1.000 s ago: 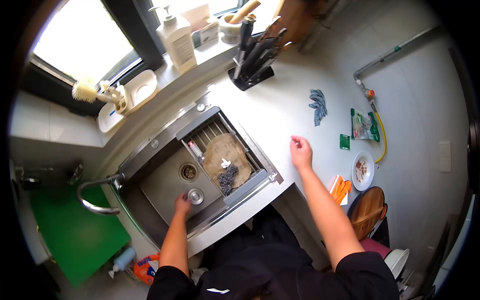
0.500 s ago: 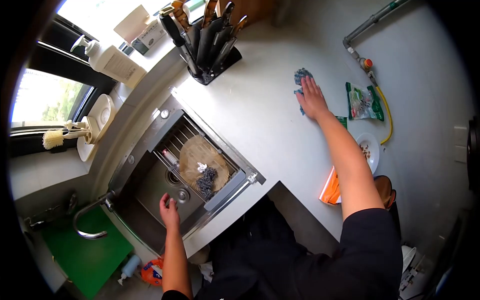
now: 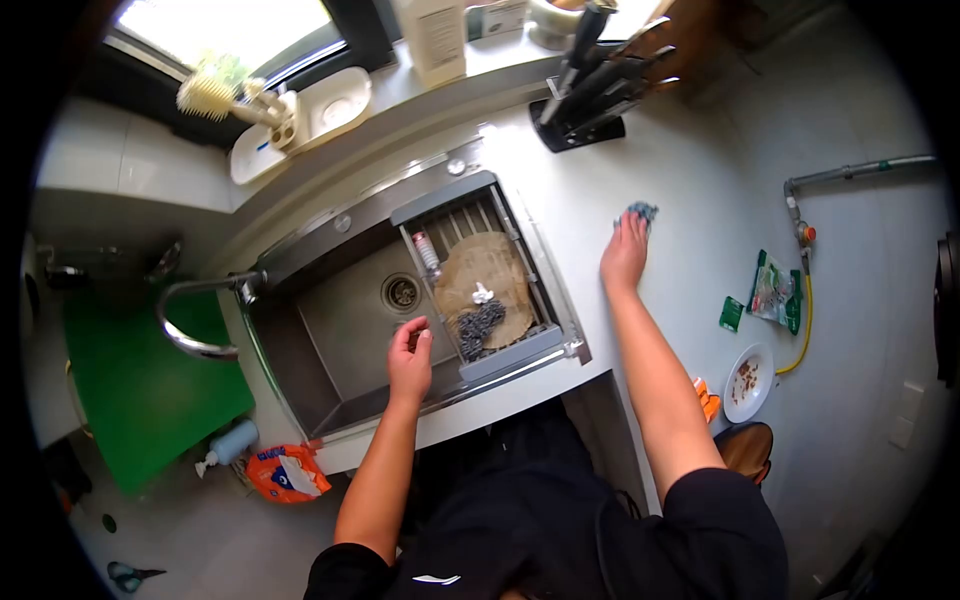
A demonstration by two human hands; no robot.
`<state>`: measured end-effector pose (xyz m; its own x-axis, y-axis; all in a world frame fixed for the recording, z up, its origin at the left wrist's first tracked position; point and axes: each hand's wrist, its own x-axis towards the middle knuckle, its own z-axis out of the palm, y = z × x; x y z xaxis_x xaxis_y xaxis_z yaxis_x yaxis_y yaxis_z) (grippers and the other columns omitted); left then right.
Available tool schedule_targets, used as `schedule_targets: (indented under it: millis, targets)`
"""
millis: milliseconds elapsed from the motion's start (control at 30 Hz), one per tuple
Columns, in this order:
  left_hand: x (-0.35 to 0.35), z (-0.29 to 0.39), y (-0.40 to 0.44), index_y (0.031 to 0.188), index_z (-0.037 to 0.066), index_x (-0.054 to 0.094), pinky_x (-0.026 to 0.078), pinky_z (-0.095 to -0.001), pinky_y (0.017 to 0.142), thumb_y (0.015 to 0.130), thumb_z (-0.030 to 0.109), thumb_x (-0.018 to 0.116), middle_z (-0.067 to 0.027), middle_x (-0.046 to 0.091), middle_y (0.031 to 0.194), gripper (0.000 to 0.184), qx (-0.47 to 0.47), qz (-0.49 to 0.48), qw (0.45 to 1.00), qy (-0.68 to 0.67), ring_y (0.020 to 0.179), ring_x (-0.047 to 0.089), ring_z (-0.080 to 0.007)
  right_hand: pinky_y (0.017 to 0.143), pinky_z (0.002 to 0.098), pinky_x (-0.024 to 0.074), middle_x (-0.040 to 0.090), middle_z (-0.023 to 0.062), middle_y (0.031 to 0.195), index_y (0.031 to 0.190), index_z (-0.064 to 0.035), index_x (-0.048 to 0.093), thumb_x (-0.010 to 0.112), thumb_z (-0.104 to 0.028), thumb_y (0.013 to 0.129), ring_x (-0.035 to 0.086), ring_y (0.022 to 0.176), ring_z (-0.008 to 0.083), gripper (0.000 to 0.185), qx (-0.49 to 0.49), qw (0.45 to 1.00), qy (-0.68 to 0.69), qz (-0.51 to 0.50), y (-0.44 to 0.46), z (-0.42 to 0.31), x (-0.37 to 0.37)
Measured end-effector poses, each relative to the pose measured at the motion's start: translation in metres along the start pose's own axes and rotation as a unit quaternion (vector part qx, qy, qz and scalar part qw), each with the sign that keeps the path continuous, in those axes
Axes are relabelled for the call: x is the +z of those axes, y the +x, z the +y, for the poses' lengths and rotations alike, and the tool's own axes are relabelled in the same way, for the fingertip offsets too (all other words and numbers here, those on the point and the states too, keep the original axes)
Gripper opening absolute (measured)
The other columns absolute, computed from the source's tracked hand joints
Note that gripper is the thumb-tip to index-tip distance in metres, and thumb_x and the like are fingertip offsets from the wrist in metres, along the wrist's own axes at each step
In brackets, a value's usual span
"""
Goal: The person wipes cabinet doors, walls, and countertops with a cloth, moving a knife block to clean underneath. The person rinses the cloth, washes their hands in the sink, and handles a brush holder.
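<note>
My right hand (image 3: 625,255) rests on the white countertop (image 3: 570,200), its fingers gripping a blue-grey patterned cloth (image 3: 646,211) whose bunched edge shows past the fingertips. My left hand (image 3: 410,362) hovers over the front part of the steel sink (image 3: 345,350), fingers loosely curled, thumb apart, nothing visible in it. Just to its right, a rack (image 3: 510,352) spans the sink. On the rack lie a round brown mat-like piece (image 3: 490,262), a dark grey mesh scrubber (image 3: 482,325), a small white crumpled bit (image 3: 483,293) and a small bottle (image 3: 426,252).
Behind the cloth stands a knife block (image 3: 580,130). Along the right are a green-and-clear packet (image 3: 775,292), a white plate (image 3: 748,383) with brown bits, and a yellow gas hose (image 3: 803,330). A curved faucet (image 3: 190,345) and green board (image 3: 150,390) are on the left.
My view has turned, shifting the scene. My right hand has drawn the cloth nearer the sink, away from the packet; the cloth looks more bunched. My left hand still hovers over the sink.
</note>
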<state>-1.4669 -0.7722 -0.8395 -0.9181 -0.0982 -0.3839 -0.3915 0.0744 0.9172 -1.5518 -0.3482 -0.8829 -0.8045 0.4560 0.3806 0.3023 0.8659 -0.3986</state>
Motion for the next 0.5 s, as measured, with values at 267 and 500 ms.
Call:
schedule_targets:
  millis: [267,500]
  targets:
    - [-0.129,0.005,-0.009,0.125,0.002,0.066,0.052,-0.0299,0.092,0.1,0.013,0.065,-0.0069,0.069,0.118,0.028,0.047,0.034,0.998,0.035,0.104,0.064,-0.0149,0.109,0.0338,0.047,0.068,0.0173,0.135,0.128,-0.0025,0.07,0.059,-0.015,0.104,0.064,0.127,0.0289,0.03,0.118,0.942,0.262,-0.172,-0.03,-0.18,0.035]
    - [-0.283,0.047,0.087,0.15,0.008,0.046,0.03,-0.0515,0.117,0.085,0.012,0.071,-0.018,0.045,0.156,0.07,0.333,0.273,0.822,0.374,0.14,0.041,-0.0412,0.104,0.0477,0.0532,0.065,0.0161,0.137,0.139,-0.0023,0.057,0.037,-0.036,0.111,0.064,0.123,0.032,0.048,0.48,0.356,0.704,-0.384,-0.143,-0.332,0.022]
